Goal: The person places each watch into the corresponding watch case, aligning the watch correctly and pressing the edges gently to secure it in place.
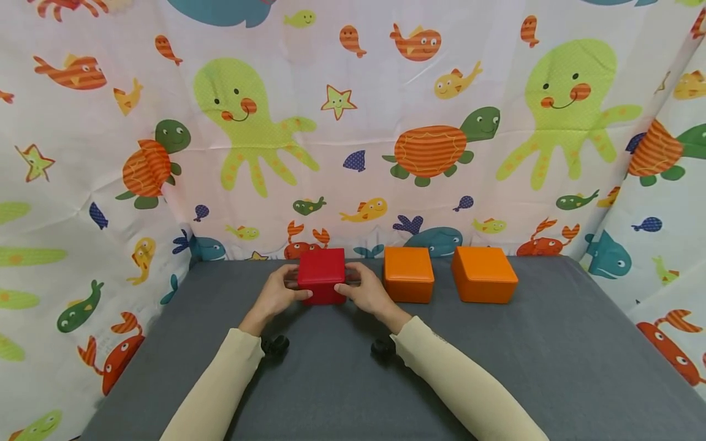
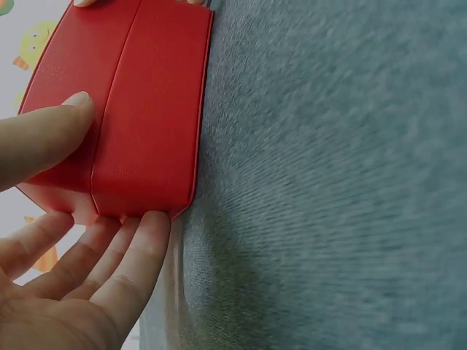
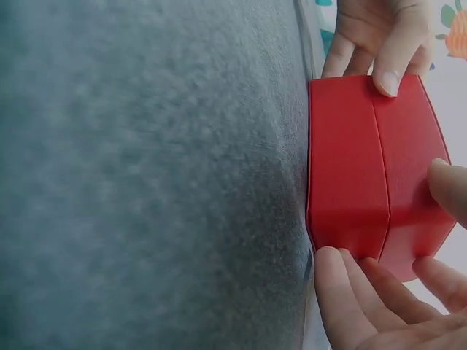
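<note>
A red box (image 1: 322, 274) with a lid seam sits at the back of the grey table, between both hands. My left hand (image 1: 277, 289) holds its left side, with the thumb on the front face and the fingertips against the side, as the left wrist view shows. On the opposite side, my right hand (image 1: 366, 289) grips the same box, its thumb near the front right edge. The right wrist view shows several fingertips along the side of the red box (image 3: 346, 153). The box looks closed, and its underside is hidden.
Just right of my right hand stands an orange box (image 1: 409, 275), and farther right a second orange box (image 1: 485, 275). Behind the grey table (image 1: 342, 380) hangs a white curtain (image 1: 375, 79) printed with sea animals. Black wrist devices (image 1: 274, 345) sit under the sleeves.
</note>
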`<state>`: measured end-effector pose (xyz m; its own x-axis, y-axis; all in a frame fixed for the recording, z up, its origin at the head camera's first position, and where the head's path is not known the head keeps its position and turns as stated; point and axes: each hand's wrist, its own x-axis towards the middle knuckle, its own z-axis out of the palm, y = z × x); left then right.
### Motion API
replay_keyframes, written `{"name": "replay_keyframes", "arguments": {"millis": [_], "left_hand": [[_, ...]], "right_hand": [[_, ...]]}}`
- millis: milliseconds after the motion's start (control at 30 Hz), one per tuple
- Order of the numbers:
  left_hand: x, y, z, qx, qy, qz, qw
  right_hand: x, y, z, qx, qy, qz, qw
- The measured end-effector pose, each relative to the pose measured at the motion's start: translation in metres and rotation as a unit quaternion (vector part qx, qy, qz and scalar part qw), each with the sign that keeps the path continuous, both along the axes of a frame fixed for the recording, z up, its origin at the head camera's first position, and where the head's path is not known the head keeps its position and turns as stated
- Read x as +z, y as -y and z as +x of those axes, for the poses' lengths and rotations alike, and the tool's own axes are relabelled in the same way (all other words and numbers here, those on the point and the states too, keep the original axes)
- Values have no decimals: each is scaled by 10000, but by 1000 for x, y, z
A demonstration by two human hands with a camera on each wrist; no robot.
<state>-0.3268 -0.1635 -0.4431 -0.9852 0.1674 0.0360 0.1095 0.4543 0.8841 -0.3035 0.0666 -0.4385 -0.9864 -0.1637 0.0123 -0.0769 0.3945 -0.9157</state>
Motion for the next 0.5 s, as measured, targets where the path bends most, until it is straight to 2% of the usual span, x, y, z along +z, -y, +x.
{"name": "replay_keyframes", "arguments": {"millis": [267, 500], "left_hand": [[0, 1, -11, -116, 71, 17, 9999], [1, -1, -8, -98, 69, -128, 9998]], "right_hand": [[-1, 1, -7, -105, 28, -96, 9999], [1, -1, -5, -30, 106, -104, 9999]]}}
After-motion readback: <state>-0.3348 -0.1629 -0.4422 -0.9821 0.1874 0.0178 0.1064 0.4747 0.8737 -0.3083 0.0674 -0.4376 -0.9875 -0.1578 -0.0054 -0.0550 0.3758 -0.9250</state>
